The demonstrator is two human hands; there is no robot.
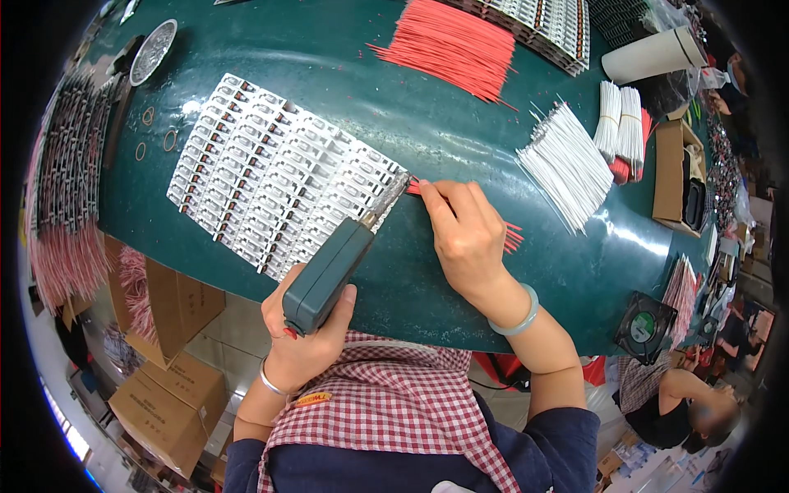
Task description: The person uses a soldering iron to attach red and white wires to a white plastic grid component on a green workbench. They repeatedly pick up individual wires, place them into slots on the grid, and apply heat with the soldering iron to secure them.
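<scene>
My left hand [302, 349] is wrapped round a dark green, boxy soldering gun [330, 275], at the table's near edge. Its metal tip reaches up to the right corner of a white panel [283, 177] made of rows of small parts with dark and orange-brown bits. My right hand [468, 234] pinches short red wires [413, 186] against that same corner, close to the tip. The exact contact between wire, tip and panel is too small to make out. More red wires [513, 238] lie on the table beside my right hand, partly hidden by it.
Red wires [452, 45] lie in a pile at the back, white wires [567, 168] at the right. Beyond are stacked panels [542, 29], a white cylinder [653, 56], an open carton [672, 177] and a small fan [645, 329]. Wired parts [70, 164] hang at the left. Another person [678, 403] sits lower right.
</scene>
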